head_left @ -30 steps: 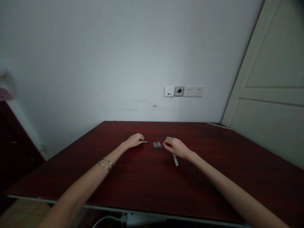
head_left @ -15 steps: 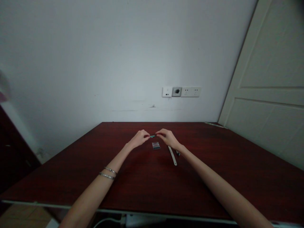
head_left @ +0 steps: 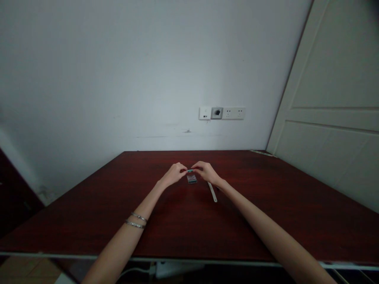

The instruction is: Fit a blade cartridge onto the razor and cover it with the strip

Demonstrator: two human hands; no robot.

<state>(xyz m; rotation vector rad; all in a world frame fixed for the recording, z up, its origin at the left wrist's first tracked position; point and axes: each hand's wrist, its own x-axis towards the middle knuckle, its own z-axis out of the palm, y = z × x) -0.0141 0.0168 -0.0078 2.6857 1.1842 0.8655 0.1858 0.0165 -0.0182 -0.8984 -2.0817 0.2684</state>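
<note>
Between my two hands is a small, thin green piece point(head_left: 190, 170), too small to name more closely. The fingertips of my left hand point(head_left: 177, 172) pinch its left end. My right hand point(head_left: 205, 172) has its thumb and fingers closed at the right end of the same piece. Just below the hands, a small clear flat case point(head_left: 192, 179) lies on the table. A pale strip like a ruler point(head_left: 212, 193) lies slantwise under my right wrist, its upper part hidden by the hand. Beside it a small dark thing is mostly covered by my right forearm.
The dark red wooden table point(head_left: 166, 221) reaches back to a white wall with a row of sockets point(head_left: 222, 113). A pale panelled door point(head_left: 331, 102) stands at the right. Below the front edge are a white cable point(head_left: 134, 270) and a white box.
My right fingers have come in to the green piece, closing the gap at its right end. The view has shifted slightly.
</note>
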